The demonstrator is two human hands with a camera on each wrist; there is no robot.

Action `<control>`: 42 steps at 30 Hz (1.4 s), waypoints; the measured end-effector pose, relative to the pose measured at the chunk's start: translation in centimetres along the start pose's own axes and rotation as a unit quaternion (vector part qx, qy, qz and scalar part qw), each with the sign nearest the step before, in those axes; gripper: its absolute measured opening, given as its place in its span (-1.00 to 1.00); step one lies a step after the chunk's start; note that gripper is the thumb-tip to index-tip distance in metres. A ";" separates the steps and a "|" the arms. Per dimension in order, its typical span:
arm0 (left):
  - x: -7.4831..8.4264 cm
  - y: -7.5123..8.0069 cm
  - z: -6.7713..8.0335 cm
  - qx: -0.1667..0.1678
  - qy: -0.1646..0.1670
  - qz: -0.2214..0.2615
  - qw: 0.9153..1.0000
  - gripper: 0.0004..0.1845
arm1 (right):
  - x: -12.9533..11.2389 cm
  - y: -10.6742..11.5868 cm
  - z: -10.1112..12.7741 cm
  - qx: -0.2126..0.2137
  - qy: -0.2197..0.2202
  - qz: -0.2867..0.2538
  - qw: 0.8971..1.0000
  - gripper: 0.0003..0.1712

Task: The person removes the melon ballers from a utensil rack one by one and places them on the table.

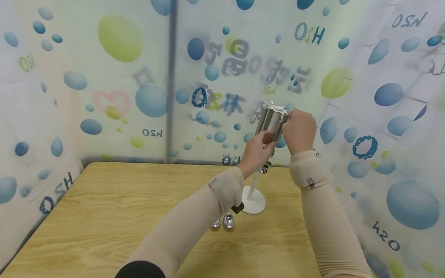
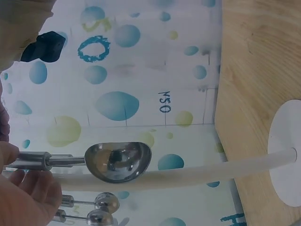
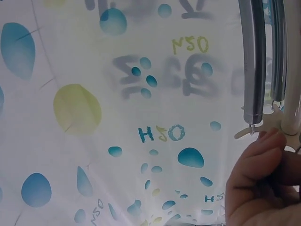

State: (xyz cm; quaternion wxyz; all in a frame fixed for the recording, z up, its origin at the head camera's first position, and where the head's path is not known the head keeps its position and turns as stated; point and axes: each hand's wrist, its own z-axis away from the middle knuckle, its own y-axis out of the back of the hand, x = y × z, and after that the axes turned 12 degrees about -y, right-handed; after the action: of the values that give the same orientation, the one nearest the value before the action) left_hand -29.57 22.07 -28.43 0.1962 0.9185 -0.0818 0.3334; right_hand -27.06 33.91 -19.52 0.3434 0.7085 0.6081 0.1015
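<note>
A white rack stands on a round base (image 1: pixel 253 201) on the wooden table (image 1: pixel 114 216), tilted, with several metal utensils (image 1: pixel 269 122) hanging from its star-shaped top (image 1: pixel 277 108). My left hand (image 1: pixel 256 152) grips the lower part of the utensil handles. In the left wrist view its fingers (image 2: pixel 26 197) curl by a handle that ends in a shiny spoon bowl (image 2: pixel 117 161), alongside the white pole (image 2: pixel 197 175). My right hand (image 1: pixel 299 130) pinches the rack's top. In the right wrist view its fingertips (image 3: pixel 263 146) touch the white star (image 3: pixel 268 125) below the metal handles (image 3: pixel 251 61).
Two small metal spoons (image 1: pixel 223 221) lie on the table in front of the base. Curtains printed with blue and green bubbles (image 1: pixel 121 77) close in the table at the back and on both sides. Two smaller round-ended utensils (image 2: pixel 101 209) hang below the spoon bowl.
</note>
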 end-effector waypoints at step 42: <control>1.9 0.5 -0.4 0.012 -0.028 0.005 1.000 -0.60 | 0.4 0.6 0.4 0.006 0.021 0.002 1.000 -0.58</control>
State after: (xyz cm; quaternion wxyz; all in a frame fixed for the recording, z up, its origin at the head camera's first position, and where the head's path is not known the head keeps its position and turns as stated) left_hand -28.57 21.72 -26.76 0.1808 0.9295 -0.0878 0.3092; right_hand -26.28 34.09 -19.57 0.3265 0.7094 0.6143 0.1132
